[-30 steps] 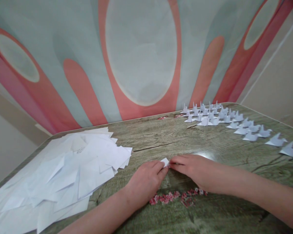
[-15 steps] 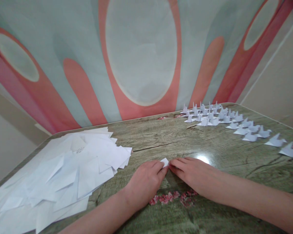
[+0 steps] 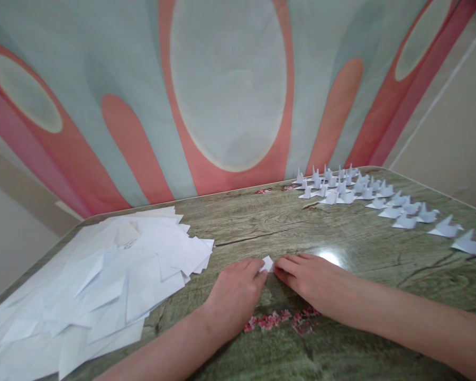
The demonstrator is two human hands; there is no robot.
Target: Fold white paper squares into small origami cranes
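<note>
Between my hands, low over the wood-patterned table (image 3: pixel 262 227), is a small folded piece of white paper (image 3: pixel 267 263). My left hand (image 3: pixel 238 288) pinches its left side with thumb and fingers. From the other side my right hand (image 3: pixel 301 272) has its fingertips closed on the paper's right edge. Most of the paper is covered by the fingers, so its full shape is hidden.
A broad heap of loose white paper sheets (image 3: pixel 115 280) covers the table's left side. Rows of folded white paper birds (image 3: pixel 347 197) stand at the right and back right. Behind the table's far edge hangs a patterned backdrop (image 3: pixel 230 84).
My left fingers have shifted slightly on the paper, and a little more of it shows between the hands. Otherwise the hands and the table things stay put.
</note>
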